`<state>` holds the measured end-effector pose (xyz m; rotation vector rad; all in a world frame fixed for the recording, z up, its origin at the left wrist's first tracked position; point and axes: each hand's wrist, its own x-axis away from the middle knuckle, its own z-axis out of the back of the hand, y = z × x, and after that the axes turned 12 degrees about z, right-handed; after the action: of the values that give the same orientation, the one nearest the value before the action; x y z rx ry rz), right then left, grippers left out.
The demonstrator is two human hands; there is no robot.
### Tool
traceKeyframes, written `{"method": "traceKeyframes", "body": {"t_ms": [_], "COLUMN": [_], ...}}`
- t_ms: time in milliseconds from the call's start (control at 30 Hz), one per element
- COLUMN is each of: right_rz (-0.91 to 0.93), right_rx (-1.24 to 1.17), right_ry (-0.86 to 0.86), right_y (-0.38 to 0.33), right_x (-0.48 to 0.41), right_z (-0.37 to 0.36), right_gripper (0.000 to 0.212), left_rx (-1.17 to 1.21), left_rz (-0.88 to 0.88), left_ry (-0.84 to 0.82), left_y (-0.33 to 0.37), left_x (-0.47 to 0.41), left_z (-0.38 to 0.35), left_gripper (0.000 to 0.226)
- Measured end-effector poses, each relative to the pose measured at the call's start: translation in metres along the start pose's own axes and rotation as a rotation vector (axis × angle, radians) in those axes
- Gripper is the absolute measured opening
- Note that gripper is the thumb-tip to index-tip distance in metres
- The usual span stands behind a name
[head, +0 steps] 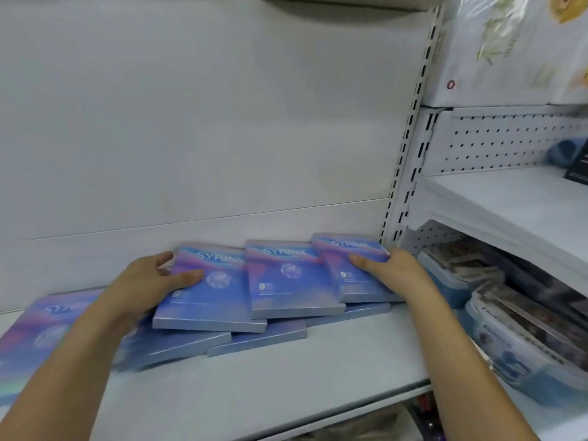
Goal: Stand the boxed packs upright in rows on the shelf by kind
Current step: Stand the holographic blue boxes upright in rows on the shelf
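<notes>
so the syrinx packs (264,340) are all lying flat and overlapping on the shelf (318,370), a sloppy heap running left from the slotted post (413,135). right hand (391,272) grips the pack nearest the post (346,281), thumb on its face, fingers curled round its post-side edge. left hand (149,281) holds the third pack out from the post (210,300), thumb across its face, fingers hooked behind its top corner. none upright yet
</notes>
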<state>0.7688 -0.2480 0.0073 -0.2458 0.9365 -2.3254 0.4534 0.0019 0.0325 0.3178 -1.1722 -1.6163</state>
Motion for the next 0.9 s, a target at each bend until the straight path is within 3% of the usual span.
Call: {"method": "traceKeyframes", "body": {"t_ms": [100, 200, 333, 400, 533, 633, 767, 900], "right_rz": [0.032, 0.126, 0.204, 0.255, 0.35, 0.412, 0.493, 0.498], "right_rx": [-0.017, -0.172, -0.494, -0.645, -0.859, -0.997, -1.158, -1.214], "right_ry": [-0.034, 0.05, 0.179, 0.186, 0.214, 0.195, 0.058, -0.135], "right_y": [0.003, 0.002, 0.0, -0.01, -0.046, -0.085, -0.15, -0.213], "right_x": [-0.005, -0.005, -0.005, -0.003, 0.009, 0.026, 0.072, 0.136], "right_z": [0.01, 0.014, 0.031, 0.039, 0.035, 0.023, -0.021, -0.105], "right_gripper": [0.065, 0.078, 0.024, 0.014, 0.031, 0.037, 0.026, 0.035], "left_rx": [0.188, 0.328, 0.473, 0.548, 0.652, 0.71, 0.799, 0.816], "left_rz": [0.002, -0.006, -0.084, -0.138, -0.251, -0.271, -0.267, -0.278], "left_ry": [-0.062, -0.041, 0.033, 0.105, 0.217, 0.244, 0.251, 0.29], "left_y": [-0.007, -0.016, -0.029, -0.037, -0.059, -0.085, -0.126, -0.178], "left_x": [0.006, 0.012, 0.02, 0.026, 0.045, 0.06, 0.083, 0.111], "left_z": [0.007, 0.007, 0.03, 0.051, 0.091, 0.119, 0.161, 0.217], "left_gripper": [0.033, 0.023, 0.029, 0.037, 0.046, 0.036, 0.024, 0.04]}}
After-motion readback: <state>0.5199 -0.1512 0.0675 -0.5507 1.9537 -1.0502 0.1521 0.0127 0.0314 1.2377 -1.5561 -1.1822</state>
